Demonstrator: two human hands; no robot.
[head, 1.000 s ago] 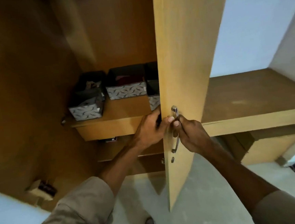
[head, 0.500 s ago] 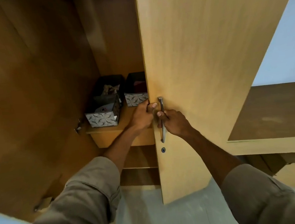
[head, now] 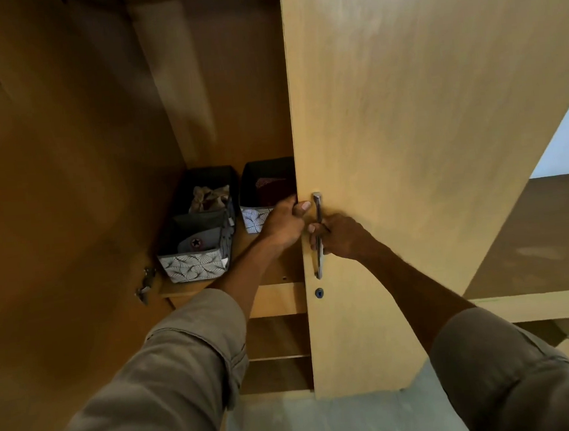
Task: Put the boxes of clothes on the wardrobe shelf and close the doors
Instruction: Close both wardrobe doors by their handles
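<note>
Two patterned fabric boxes of clothes stand on the wardrobe shelf (head: 268, 278): the left box (head: 198, 253) holds folded clothes, and the second box (head: 267, 189) is half hidden behind the right door (head: 424, 134). My right hand (head: 340, 236) grips the door's metal handle (head: 318, 236). My left hand (head: 285, 222) clasps the free edge of that door, thumb on its front. The left door (head: 50, 184) stands wide open at the left.
A hinge (head: 146, 284) sticks out of the left door near the shelf edge. A keyhole (head: 319, 293) sits below the handle. Lower shelves (head: 278, 356) show under the boxes. A wooden ledge (head: 546, 237) runs at the right, a grey floor (head: 329, 424) below.
The right door has swung further to the left towards the wardrobe, covering more of the boxes and hiding the third box. Both hands stayed on the door and moved with it.
</note>
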